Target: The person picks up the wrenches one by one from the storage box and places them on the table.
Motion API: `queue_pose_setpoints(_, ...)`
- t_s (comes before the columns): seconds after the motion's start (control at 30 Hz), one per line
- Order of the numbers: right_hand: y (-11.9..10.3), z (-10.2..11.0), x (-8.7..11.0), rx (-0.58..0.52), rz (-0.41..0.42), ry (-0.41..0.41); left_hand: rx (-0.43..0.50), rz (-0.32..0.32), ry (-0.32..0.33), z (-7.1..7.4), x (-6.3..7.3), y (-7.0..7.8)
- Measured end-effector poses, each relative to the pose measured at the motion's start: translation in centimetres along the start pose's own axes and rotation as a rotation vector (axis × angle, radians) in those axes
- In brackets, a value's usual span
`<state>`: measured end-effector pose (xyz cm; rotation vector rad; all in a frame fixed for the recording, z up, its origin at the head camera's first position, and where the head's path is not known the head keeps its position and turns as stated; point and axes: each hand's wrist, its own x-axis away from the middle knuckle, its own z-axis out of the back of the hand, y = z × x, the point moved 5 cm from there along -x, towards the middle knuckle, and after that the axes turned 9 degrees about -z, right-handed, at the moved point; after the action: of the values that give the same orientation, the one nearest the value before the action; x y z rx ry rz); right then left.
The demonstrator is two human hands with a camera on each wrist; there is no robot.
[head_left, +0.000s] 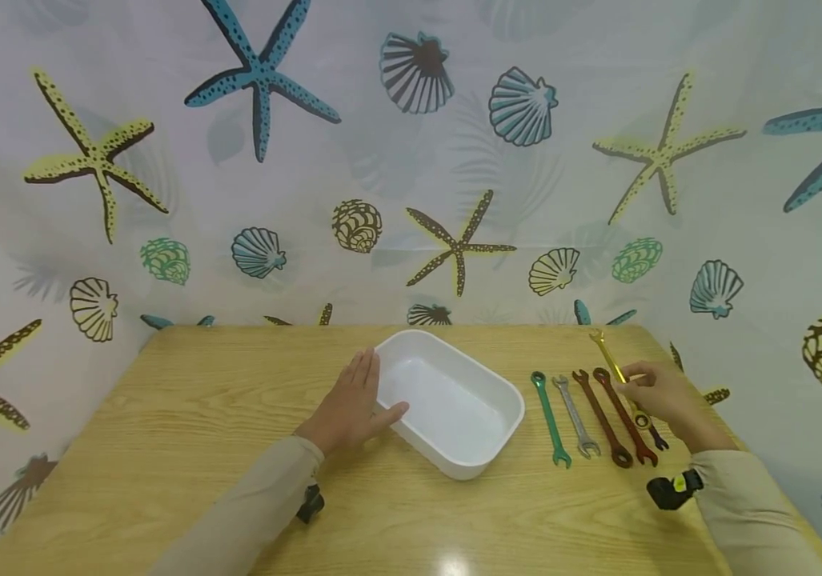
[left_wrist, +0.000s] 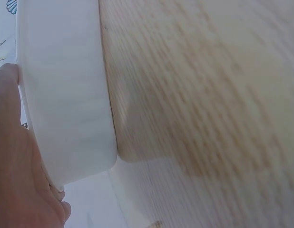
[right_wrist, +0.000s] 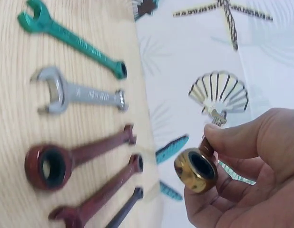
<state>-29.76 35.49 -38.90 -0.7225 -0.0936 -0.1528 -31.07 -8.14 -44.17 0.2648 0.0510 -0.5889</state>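
Observation:
My left hand [head_left: 351, 406] rests against the left side of a white rectangular tray [head_left: 454, 412], fingers straight and thumb spread along the near edge. In the left wrist view the tray's outer wall [left_wrist: 66, 95] stands beside that hand. My right hand [head_left: 659, 392] pinches a gold combination wrench [head_left: 607, 355] between thumb and fingers, above the right end of a row of wrenches. Its ring end [right_wrist: 197, 172] faces the right wrist camera. Beneath it lies a dark wrench [head_left: 659, 438], mostly hidden in the head view.
Left of the dark wrench lie a red wrench [head_left: 624, 414], a brownish-red wrench [head_left: 601, 418], a silver wrench [head_left: 576, 416] and a green wrench [head_left: 547, 416], side by side. The wooden table [head_left: 223, 400] meets a curtain [head_left: 382, 160] printed with shells and starfish.

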Motion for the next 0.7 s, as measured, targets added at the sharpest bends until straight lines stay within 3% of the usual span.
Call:
queue_pose_setpoints(0.23, 3.5, 1.7, -0.3, -0.002, -0.113, 0.049, 0.007, -0.005, 0.021, 0.3, -0.1, 0.1)
queue_pose_setpoints(0.4, 5.7, 2.4, -0.7, 0.035, -0.17, 0.058, -0.004, 0.008, -0.004, 0.5, -0.1, 0.4)
queue_pose_setpoints(0.7, 8.3, 1.9, -1.6, 0.075, -0.202, 0.027, -0.002, 0.006, -0.003, 0.8, 0.1, 0.5)
